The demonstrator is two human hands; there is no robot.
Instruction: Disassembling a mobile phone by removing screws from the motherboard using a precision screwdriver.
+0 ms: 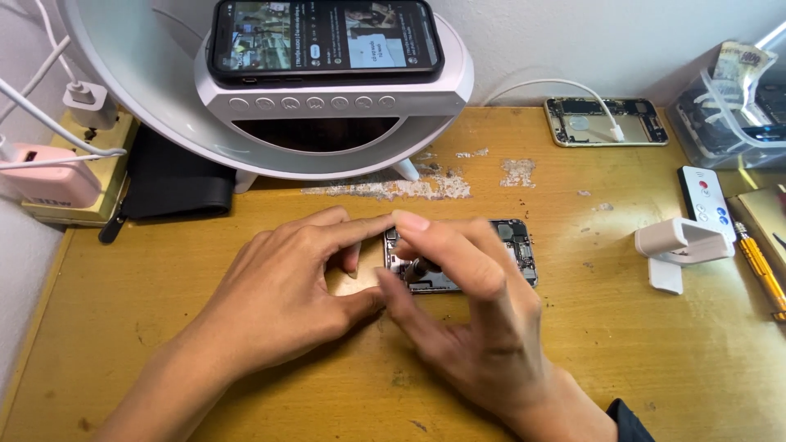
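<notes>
Black opened phone [499,254] lies under both hands' fingertips [409,221], touching them.

lighting: bright, even, from upper right; glare patch on wooden desk [573,237] beside opened phone [491,254]; soft shadows under hands; focus sharp centre, slight wide-angle bend at edges; clear plastic box [729,123] overexposed

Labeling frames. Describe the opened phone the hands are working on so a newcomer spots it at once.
On the wooden desk, look just below the white lamp stand. The left hand and right hand meet over an opened phone lying flat, insides exposed. Unlike the gold phone shell by the wall, it has no cable plugged in.
</notes>
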